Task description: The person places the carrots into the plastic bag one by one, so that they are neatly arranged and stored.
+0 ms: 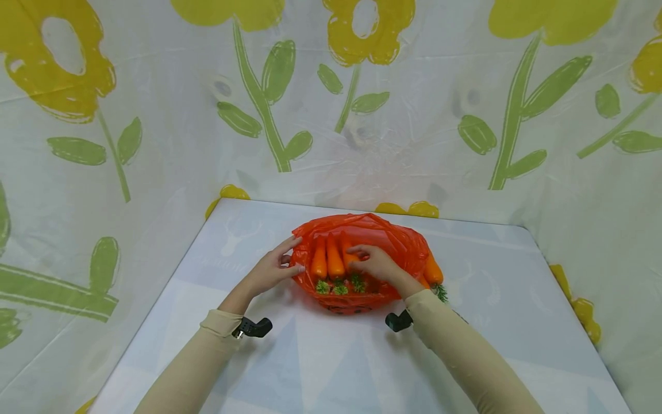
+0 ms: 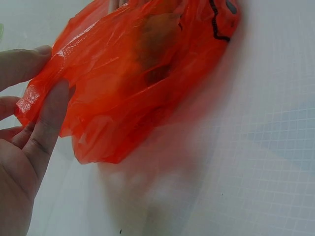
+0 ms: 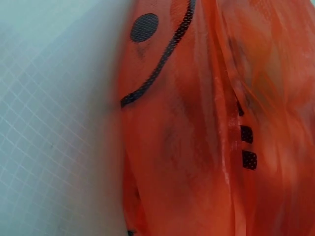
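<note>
A red plastic bag (image 1: 383,230) lies with its mouth spread wide. Inside it, several carrots (image 1: 335,259) rest side by side, their short green tops toward the person. The left hand (image 1: 269,269) holds the bag's left rim; in the left wrist view, thumb and fingers (image 2: 47,125) are on both sides of the red film. Reaching into the bag, the right hand (image 1: 376,265) has its fingers curled at the rightmost carrot (image 1: 347,252), part of which they hide. Only the bag's printed side (image 3: 182,128) shows in the right wrist view, without the hand.
Just right of the bag, more carrots (image 1: 433,270) lie partly hidden by the bag and the right forearm. A pale patterned tabletop (image 1: 331,362) carries everything. Behind and at the sides hangs a flowered curtain (image 1: 403,149).
</note>
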The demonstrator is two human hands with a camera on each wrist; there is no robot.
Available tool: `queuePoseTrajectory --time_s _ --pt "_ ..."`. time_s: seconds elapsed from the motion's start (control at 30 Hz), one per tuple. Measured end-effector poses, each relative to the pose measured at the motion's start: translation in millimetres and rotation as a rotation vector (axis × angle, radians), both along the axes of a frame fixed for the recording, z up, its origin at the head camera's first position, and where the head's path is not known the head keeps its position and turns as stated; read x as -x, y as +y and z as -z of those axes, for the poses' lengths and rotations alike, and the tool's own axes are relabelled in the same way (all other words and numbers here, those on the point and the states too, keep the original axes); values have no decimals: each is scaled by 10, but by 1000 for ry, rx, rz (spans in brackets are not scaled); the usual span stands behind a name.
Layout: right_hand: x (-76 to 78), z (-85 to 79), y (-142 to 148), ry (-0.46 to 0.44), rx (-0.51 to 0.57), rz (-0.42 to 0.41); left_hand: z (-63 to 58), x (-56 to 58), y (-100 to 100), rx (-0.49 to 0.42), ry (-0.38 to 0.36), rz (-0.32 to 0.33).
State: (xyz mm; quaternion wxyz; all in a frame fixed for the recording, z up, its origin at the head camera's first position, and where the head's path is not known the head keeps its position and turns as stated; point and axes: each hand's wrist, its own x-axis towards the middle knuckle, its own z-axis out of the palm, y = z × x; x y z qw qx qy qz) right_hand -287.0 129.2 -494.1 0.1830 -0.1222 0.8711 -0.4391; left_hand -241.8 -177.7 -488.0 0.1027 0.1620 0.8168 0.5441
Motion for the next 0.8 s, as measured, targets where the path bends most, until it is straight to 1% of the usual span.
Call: queuePoseTrajectory --time_s 0.13,0.23,0.37,0.53,0.8 --pt "-8 16 -7 -5 -15 -14 -8 -2 1 5 -2 1" --pt "-20 14 -6 -29 -17 -21 -18 -5 0 5 0 3" --pt "-42 -13 3 -45 -19 -40 -20 0 -5 3 -2 -1" --pt "-55 -16 6 -34 -31 -65 -10 18 -6 3 -5 -4" --pt "-70 -10 2 -15 -27 -69 -5 21 -5 0 -6 -4"
